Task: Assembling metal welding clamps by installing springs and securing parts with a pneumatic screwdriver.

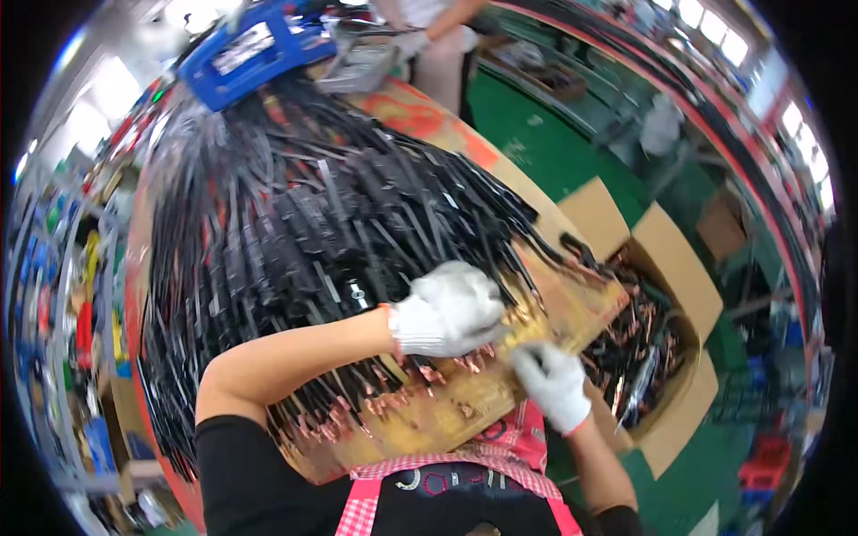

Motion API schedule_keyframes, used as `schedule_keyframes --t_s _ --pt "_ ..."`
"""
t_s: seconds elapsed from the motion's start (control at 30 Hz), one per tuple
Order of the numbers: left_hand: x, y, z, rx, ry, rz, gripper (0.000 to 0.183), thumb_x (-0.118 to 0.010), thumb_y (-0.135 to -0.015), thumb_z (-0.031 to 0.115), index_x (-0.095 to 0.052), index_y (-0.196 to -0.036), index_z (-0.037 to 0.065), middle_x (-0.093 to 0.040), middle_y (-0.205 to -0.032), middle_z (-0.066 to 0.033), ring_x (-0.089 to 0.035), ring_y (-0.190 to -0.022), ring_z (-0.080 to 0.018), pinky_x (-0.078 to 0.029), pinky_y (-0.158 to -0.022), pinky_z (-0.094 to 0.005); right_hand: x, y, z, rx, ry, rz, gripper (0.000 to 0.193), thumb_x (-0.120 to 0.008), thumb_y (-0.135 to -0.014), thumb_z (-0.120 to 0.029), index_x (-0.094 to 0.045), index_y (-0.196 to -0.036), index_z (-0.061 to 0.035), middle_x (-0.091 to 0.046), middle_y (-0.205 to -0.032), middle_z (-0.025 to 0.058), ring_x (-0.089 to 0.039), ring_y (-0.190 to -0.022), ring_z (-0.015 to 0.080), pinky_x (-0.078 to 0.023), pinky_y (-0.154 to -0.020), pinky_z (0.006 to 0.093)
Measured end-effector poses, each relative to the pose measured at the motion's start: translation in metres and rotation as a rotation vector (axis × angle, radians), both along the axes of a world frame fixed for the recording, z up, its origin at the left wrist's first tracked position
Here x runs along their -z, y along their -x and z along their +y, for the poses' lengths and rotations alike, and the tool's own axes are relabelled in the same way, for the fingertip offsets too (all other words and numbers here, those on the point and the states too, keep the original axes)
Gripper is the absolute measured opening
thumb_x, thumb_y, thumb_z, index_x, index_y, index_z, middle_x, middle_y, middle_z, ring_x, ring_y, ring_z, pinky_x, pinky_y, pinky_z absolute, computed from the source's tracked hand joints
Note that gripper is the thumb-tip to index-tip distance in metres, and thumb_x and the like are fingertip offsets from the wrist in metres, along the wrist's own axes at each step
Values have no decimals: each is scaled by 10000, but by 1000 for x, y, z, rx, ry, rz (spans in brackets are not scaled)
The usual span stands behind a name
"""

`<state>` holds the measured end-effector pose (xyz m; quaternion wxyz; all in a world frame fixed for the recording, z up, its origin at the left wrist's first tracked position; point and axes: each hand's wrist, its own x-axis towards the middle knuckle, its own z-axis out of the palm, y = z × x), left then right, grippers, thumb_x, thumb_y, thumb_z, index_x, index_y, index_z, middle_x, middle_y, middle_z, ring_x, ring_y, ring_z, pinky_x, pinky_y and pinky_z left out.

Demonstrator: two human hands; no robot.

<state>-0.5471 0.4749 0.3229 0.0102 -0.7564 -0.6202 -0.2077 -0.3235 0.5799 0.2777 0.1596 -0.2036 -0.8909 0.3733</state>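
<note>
Curled the fingers of the left hand inward beside the tips of the black cables, too blurred to tell whether gripping any. Bent the fingers of the right hand toward the left, with the thumb a little apart; could not tell of a grip there either. Found the cables heaped in a dense, fanned mass across the worktop, running lengthwise from the far end to the near edge. Saw them thin and glossy in places, mostly black with some red showing through, and bared at the near tips to pinkish copper. Noted yellowish, scuffed wood under them, blotched with red. Counted two hands, each in a white glove with an orange cuff edge; one worktop; one blue crate at the far end of the cables; one open carton, just beyond the right side of the worktop, with a jumble of black and copper pieces inside; one co-worker near the far end. Could not count cables or pieces, too thickly laid.
</note>
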Motion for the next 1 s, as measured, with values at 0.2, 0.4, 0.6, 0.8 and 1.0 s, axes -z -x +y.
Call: schedule_keyframes --t_s 0.2,0.4,0.6,0.8,1.0 --pt "-7 29 58 -87 141 325 261 -616 -905 319 -671 -846 71 -634 -902 -132 -628 -857 -331 -497 -783 -445 14 54 49 302 -466 90 390 -668 -894 -408 -665 -1112 -84 -672 -903 118 -645 -812 320 -511 -764 457" --pt "1 19 35 43 87 333 386 -636 -890 298 -579 -556 114 -559 -629 -64 -603 -630 -275 -487 -565 -404 43 91 52 207 -414 -155 320 -542 -986 -398 -609 -1009 -86 -701 -780 144 -693 -696 335 -522 -622 478" --pt "-5 7 9 -140 309 429 492 -627 -900 288 -546 -446 115 -562 -494 -101 -602 -505 -310 -449 -489 -436 35 76 30 -4 -359 -237 249 -475 -1034 -313 -622 -1101 -125 -650 -709 96 -676 -574 303 -485 -457 473" --pt "-7 7 0 -155 208 380 317 -694 -836 255 -607 -573 102 -566 -563 -73 -601 -554 -295 -463 -517 -422 26 43 9 -20 -335 2 235 -597 -966 -315 -618 -987 -82 -642 -648 129 -643 -549 317 -479 -478 459" --pt "-15 -3 33 -82 121 423 376 -725 -764 219 -630 -1121 148 -616 -1111 -80 -605 -1060 -294 -505 -865 -438 62 -53 15 280 -509 357 231 -721 -849 -160 -671 -1055 -67 -674 -913 110 -632 -668 248 -487 -596 411"
